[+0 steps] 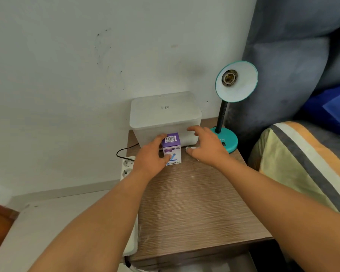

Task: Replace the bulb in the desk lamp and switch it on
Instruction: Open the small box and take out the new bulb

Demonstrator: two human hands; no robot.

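Observation:
A teal desk lamp [236,81] stands at the back right of the wooden bedside table [194,203], its shade tilted toward me and its socket empty. A small purple and white bulb box [172,148] stands upright on the table. My left hand [151,156] grips the box from its left side. My right hand [206,146] hovers just right of the box with fingers spread, over a bulb [188,148] lying on the table, of which only the metal screw base and a bit of white show.
A translucent white lidded plastic container [165,116] sits against the wall behind the box. A white power strip [127,167] with a black cord hangs at the table's left edge. A grey headboard and striped pillow [302,169] lie to the right.

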